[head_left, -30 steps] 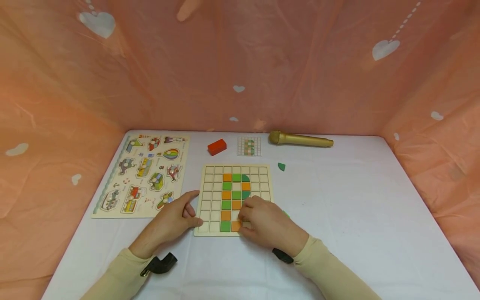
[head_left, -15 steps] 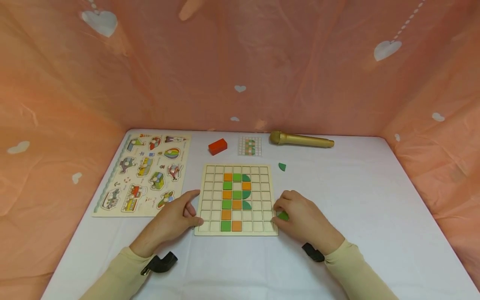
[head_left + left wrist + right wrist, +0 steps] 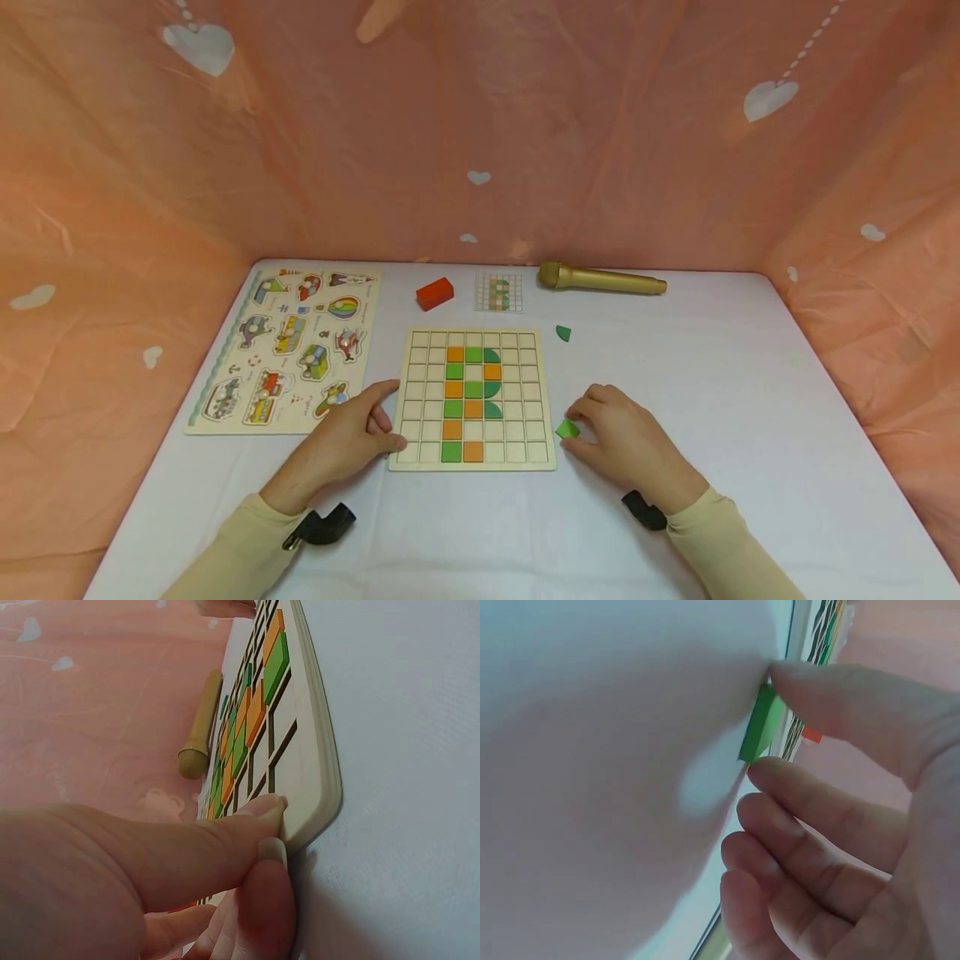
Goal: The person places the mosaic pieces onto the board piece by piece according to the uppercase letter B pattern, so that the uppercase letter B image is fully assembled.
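Observation:
A square wooden grid board (image 3: 429,454) carries orange and green square tiles and several dark green rounded tiles in its middle columns. At its left edge, my left hand (image 3: 347,435) grips the board near the lower corner; in the left wrist view the thumb (image 3: 255,814) lies on the rim with a finger below. Just right of the board, the thumb and index finger of my right hand (image 3: 622,437) pinch a small bright green piece (image 3: 567,428) by its two ends, low at the white cloth. The other fingers (image 3: 757,855) curl loosely in the right wrist view.
A printed card (image 3: 498,293), a red block (image 3: 435,293) and a gold microphone (image 3: 603,279) lie behind the board. A dark green rounded tile (image 3: 563,333) lies at its upper right. To the left is a picture puzzle board (image 3: 225,358).
My right hand has left the board's lower middle and moved right to the bright green piece, uncovering a dark green tile in the grid. The left hand stays in place.

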The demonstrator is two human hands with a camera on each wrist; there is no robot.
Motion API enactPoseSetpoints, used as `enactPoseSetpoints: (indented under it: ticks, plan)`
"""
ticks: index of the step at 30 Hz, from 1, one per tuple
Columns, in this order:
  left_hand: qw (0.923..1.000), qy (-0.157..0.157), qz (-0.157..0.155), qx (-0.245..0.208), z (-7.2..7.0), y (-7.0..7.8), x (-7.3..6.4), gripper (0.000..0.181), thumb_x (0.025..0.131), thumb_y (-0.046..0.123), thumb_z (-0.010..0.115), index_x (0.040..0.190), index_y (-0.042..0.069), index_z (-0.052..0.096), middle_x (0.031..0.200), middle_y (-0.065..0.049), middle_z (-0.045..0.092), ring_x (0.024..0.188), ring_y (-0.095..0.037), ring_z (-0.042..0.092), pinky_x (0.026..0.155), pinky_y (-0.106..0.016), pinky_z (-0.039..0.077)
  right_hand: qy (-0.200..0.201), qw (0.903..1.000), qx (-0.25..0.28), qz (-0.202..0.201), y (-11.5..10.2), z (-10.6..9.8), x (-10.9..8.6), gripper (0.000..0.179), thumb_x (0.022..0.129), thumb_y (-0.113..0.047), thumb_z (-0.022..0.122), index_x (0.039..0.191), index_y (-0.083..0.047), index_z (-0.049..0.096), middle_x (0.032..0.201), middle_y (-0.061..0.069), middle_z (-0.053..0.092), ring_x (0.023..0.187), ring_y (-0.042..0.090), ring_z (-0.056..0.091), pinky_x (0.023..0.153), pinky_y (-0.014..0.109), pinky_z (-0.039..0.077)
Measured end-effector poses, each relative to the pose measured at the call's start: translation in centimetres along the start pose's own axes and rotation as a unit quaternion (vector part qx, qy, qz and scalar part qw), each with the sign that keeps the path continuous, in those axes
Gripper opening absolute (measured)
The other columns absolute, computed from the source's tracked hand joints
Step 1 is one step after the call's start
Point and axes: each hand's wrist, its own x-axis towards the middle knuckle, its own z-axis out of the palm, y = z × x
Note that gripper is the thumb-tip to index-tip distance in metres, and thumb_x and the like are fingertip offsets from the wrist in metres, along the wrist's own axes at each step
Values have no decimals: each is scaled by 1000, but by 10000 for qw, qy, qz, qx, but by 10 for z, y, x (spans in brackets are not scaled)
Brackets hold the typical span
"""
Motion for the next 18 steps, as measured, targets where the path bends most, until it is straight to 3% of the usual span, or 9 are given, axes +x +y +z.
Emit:
enactPoseSetpoints:
  ticks: [18]
  plan:
    - [10000,-25,35,21,-1,0,0,87,88,17,89,162,5,45,99,-4,64,81,-16,57,70,-25,44,331,9993,62,-177,5,-3,9,19,85,-21,91,97,-12,78,97,-4,67,96,15,64,84,39,60]
